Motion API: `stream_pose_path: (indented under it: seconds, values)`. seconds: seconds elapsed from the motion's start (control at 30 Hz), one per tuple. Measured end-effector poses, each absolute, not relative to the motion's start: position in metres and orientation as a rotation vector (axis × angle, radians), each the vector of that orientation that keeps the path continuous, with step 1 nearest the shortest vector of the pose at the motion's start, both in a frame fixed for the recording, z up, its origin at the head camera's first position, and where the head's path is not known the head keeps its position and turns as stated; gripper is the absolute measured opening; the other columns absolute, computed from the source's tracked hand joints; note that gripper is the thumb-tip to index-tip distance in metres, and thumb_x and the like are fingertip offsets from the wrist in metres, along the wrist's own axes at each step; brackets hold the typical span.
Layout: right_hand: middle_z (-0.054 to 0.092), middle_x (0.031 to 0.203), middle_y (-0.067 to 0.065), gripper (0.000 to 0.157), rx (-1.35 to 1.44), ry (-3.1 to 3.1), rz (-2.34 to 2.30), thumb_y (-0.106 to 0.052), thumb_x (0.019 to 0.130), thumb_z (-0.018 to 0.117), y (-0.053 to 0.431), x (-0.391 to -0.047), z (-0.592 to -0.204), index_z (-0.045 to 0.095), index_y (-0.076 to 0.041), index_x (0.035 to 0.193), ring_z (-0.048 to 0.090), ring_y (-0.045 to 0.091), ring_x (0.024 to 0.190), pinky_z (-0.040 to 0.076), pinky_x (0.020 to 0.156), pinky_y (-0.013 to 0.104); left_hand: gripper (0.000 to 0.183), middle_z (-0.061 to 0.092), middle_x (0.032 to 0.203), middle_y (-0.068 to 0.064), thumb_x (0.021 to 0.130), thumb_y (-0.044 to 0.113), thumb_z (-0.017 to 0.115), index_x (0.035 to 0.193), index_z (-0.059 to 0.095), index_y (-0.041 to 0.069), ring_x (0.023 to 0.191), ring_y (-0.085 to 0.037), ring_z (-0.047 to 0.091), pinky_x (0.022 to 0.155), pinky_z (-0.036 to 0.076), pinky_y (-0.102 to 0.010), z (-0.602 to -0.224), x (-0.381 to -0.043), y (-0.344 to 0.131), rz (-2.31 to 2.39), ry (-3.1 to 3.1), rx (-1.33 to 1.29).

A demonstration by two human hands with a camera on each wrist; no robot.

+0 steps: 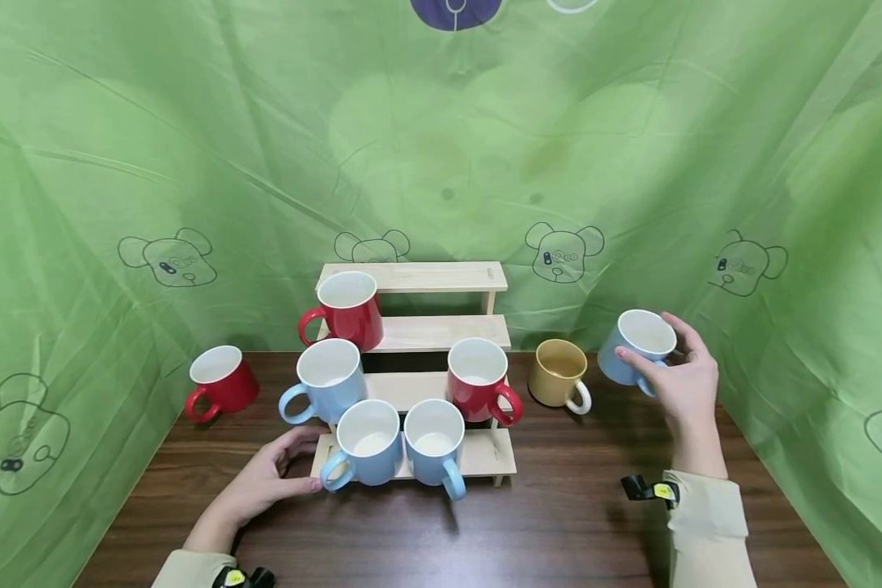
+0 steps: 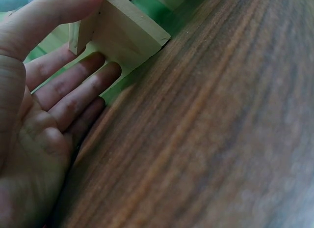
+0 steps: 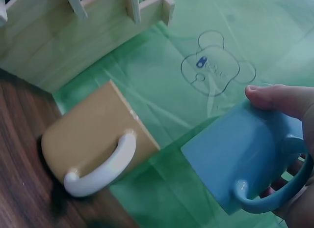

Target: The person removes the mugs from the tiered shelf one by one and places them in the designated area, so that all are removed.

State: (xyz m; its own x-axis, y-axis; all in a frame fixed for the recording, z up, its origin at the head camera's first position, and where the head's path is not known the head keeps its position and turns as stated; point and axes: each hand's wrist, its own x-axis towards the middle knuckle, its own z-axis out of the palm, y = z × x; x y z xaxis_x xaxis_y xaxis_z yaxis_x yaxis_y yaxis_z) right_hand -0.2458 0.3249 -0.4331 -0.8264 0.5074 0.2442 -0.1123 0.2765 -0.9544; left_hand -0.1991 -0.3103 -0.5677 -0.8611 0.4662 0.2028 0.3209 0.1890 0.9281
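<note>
My right hand (image 1: 683, 380) grips a light blue mug (image 3: 235, 154) by its body, thumb on the near side and fingers round the far side. The mug is off the table, tilted, its white inside facing up in the head view. Beside it on the table stands a tan mug (image 1: 553, 380) with a white handle. My left hand (image 1: 268, 474) is at the left end of a tiered wooden shelf (image 1: 441, 331), thumb at the lowest step's front edge. In the left wrist view the index fingertip goes behind the board (image 2: 125, 34), the other fingers extended below.
On the shelf stand red mugs (image 1: 356, 322) and several light blue mugs (image 1: 331, 392), mostly at the left and on the lower steps. Another red mug (image 1: 228, 388) is on the brown wooden table (image 1: 559, 523) at the left. A green printed cloth (image 1: 441, 163) surrounds the table's back and sides.
</note>
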Motion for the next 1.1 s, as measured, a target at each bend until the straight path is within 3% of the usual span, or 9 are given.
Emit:
stream_pose_path:
  seconds: [0.6,0.97,1.1]
  values:
    - [0.061,0.153,0.015,0.097,-0.378,-2.180,1.547,-0.014,0.080,0.100,0.341,-0.269,-0.487,0.052,-0.018,0.164,0.061,0.011,0.116,0.047,0.089,0.013,0.067,0.064,0.145,-0.020,0.092,-0.004,0.083,0.152,0.055,0.002,0.126,-0.017,0.069,0.106,0.052,-0.024,-0.565,-0.199,-0.311,1.750,2.332,0.774]
    - [0.059,0.155,0.014,0.097,-0.408,-2.268,1.511,-0.018,0.083,0.099,0.340,-0.274,-0.502,0.048,-0.018,0.166,0.060,0.020,0.123,0.046,0.088,0.013,0.067,0.064,0.145,-0.021,0.092,-0.005,0.082,0.153,0.054,0.002,0.127,-0.020,0.069,0.107,0.052,-0.025,-0.567,-0.200,-0.309,1.770,2.316,0.796]
    - [0.060,0.154,0.015,0.097,-0.404,-2.273,1.518,-0.017,0.082,0.099,0.341,-0.274,-0.505,0.049,-0.018,0.166,0.061,0.016,0.119,0.046,0.087,0.013,0.067,0.064,0.145,-0.021,0.092,-0.005,0.083,0.153,0.054,0.003,0.127,-0.020,0.069,0.107,0.052,-0.024,-0.567,-0.200,-0.310,1.762,2.322,0.792]
